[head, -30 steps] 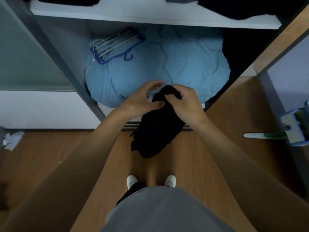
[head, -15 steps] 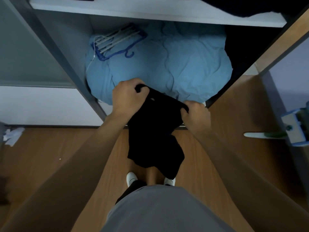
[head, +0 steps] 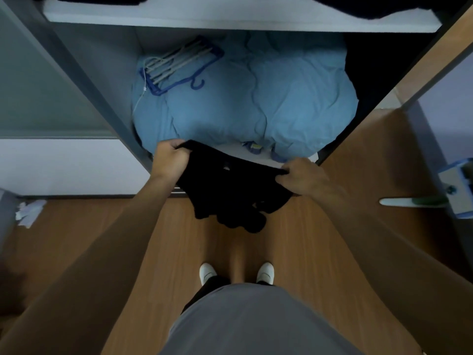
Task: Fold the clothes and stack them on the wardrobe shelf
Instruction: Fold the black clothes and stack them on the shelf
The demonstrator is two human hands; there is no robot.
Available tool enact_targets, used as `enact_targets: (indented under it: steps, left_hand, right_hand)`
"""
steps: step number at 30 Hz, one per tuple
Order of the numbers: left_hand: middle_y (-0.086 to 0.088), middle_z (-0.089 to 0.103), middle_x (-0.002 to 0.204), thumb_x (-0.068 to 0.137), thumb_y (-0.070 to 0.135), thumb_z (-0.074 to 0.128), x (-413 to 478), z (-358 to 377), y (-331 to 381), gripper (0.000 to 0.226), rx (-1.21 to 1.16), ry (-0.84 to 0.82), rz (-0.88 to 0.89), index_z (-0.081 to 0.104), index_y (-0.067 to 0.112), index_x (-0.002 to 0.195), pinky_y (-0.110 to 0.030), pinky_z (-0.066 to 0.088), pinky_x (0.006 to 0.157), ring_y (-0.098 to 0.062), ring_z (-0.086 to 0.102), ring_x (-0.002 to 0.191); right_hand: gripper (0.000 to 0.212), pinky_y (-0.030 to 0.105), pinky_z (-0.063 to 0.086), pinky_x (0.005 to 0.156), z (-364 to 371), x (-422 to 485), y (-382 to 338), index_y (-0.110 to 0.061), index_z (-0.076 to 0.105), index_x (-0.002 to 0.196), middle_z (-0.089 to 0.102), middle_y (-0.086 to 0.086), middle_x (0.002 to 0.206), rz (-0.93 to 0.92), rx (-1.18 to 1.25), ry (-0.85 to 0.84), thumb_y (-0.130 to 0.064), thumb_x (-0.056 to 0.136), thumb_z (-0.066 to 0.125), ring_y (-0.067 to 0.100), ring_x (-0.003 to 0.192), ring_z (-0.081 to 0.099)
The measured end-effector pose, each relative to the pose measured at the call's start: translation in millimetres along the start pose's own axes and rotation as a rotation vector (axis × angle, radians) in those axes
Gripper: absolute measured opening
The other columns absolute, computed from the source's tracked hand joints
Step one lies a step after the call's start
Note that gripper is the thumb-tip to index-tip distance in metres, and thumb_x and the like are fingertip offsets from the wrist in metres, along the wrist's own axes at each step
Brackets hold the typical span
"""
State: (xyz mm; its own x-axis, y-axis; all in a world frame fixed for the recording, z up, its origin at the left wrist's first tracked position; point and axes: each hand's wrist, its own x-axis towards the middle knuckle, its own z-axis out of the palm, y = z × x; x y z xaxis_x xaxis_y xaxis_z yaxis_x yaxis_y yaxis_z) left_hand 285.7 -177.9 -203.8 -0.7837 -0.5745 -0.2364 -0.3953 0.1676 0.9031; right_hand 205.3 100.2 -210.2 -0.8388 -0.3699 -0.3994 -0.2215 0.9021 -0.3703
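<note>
black garment [head: 230,190], held up in the air in front of the open wardrobe, stretched between both hands by its top edge, with the rest hanging bunched above the wooden floor [head: 128,252]. it is too dark to make out what kind of clothing it is; one small pale speck near the top edge is all the detail that shows. the left hand [head: 170,157] has its fingers clenched round the left end of that edge, the right hand [head: 302,176] pinches the right end, fingertips tucked into the cloth.

behind the garment, the wardrobe's bottom compartment is filled with a crumpled light blue bedding bundle [head: 256,98], its right side lost in shadow. a blue hanger [head: 179,66] with pale bars lies at the bundle's back left corner. something small and blue with a yellowish spot peeks out under the bundle's front edge, too blurred to name. the white shelf [head: 230,20] above carries dark clothes, cut off by the top of the view.

white shoes [head: 265,272] show below, partly hidden by the grey shirt [head: 243,319]. at the far right edge a blue and white object is cut off; crumpled white scraps [head: 29,212] lie on the floor at the far left.
</note>
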Motion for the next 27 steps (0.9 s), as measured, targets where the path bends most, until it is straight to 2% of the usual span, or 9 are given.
enact_targets:
  steps: [2, 5, 7, 10, 13, 16, 19, 22, 27]
  left_hand:
    - [-0.002, 0.06, 0.061, 0.072, 0.013, 0.058, -1, 3, 6, 0.014, 0.027, -0.006, 0.026, 0.069, 0.006, 0.067, -0.022, 0.04, 0.052, -0.009, 0.054, 0.054]
    - [-0.002, 0.055, 0.055, 0.077, 0.001, 0.059, -2, 13, 17, 0.019, 0.058, -0.044, 0.09, 0.064, 0.007, 0.06, -0.021, 0.036, 0.048, -0.008, 0.049, 0.05]
    - [-0.007, 0.054, 0.06, 0.077, 0.001, 0.059, -4, 19, 27, 0.011, 0.085, -0.076, 0.132, 0.063, -0.004, 0.069, -0.022, 0.036, 0.048, -0.01, 0.05, 0.053]
    - [-0.005, 0.052, 0.059, 0.079, 0.007, 0.062, -7, 24, 40, 0.018, 0.077, -0.096, 0.18, 0.061, -0.009, 0.072, -0.021, 0.035, 0.046, -0.009, 0.05, 0.051]
    - [-0.005, 0.052, 0.058, 0.074, 0.01, 0.062, -7, 22, 52, 0.018, 0.05, -0.081, 0.216, 0.06, -0.007, 0.069, -0.022, 0.035, 0.046, -0.01, 0.05, 0.052]
    - [0.0, 0.049, 0.053, 0.063, 0.017, 0.066, 0, 13, 52, 0.014, 0.162, -0.084, 0.272, 0.06, 0.006, 0.057, -0.022, 0.033, 0.047, -0.008, 0.045, 0.049]
    - [0.0, 0.048, 0.052, 0.059, 0.028, 0.07, 8, 0, 40, 0.023, 0.308, -0.088, 0.238, 0.056, 0.013, 0.051, -0.026, 0.035, 0.054, -0.012, 0.046, 0.052]
    - [-0.005, 0.042, 0.055, 0.066, 0.026, 0.073, 14, -7, 29, 0.033, 0.202, -0.037, 0.18, 0.051, 0.005, 0.053, -0.027, 0.032, 0.053, -0.014, 0.042, 0.052]
    - [-0.005, 0.036, 0.057, 0.065, 0.019, 0.07, 24, -15, 24, 0.028, 0.13, 0.024, 0.157, 0.048, 0.007, 0.055, -0.023, 0.025, 0.045, -0.017, 0.035, 0.053]
  right_hand:
    - [0.019, 0.034, 0.053, 0.08, 8, 6, 4, -0.013, 0.068, 0.083, 0.067, 0.008, 0.096, 0.119, -0.116, -0.056, -0.029, 0.09, 0.061, 0.028, 0.095, 0.066]
    - [0.016, 0.041, 0.053, 0.081, 20, 8, -3, -0.007, 0.068, 0.089, 0.069, 0.012, 0.096, 0.157, -0.063, 0.315, -0.02, 0.089, 0.059, 0.031, 0.092, 0.066]
    - [0.012, 0.04, 0.052, 0.072, 22, 10, -9, -0.013, 0.058, 0.075, 0.066, 0.008, 0.086, -0.001, 0.119, 0.484, -0.017, 0.087, 0.057, 0.026, 0.081, 0.062]
    - [0.01, 0.03, 0.037, 0.063, 21, 12, -23, -0.019, 0.051, 0.075, 0.055, 0.0, 0.077, -0.214, 0.32, 0.57, -0.017, 0.084, 0.054, 0.014, 0.073, 0.051]
    - [0.012, 0.03, 0.033, 0.06, 27, 16, -27, -0.016, 0.05, 0.078, 0.055, 0.0, 0.073, -0.287, 0.329, 0.481, -0.021, 0.082, 0.06, 0.015, 0.068, 0.051]
    - [0.027, 0.033, 0.033, 0.055, 29, 21, -14, -0.02, 0.041, 0.071, 0.05, -0.002, 0.065, -0.172, 0.323, 0.412, -0.02, 0.08, 0.066, 0.013, 0.06, 0.045]
    - [0.033, 0.032, 0.033, 0.056, 22, 25, -10, -0.024, 0.038, 0.063, 0.043, -0.006, 0.059, -0.068, 0.546, 0.386, -0.016, 0.084, 0.061, 0.01, 0.057, 0.042]
    - [0.032, 0.028, 0.031, 0.052, 19, 27, -11, -0.021, 0.041, 0.06, 0.042, -0.008, 0.053, -0.026, 0.824, 0.259, -0.012, 0.088, 0.053, 0.006, 0.051, 0.043]
    - [0.035, 0.029, 0.033, 0.054, 34, 26, -7, -0.023, 0.041, 0.057, 0.047, -0.005, 0.055, -0.098, 0.585, 0.164, -0.026, 0.091, 0.052, 0.002, 0.048, 0.043]
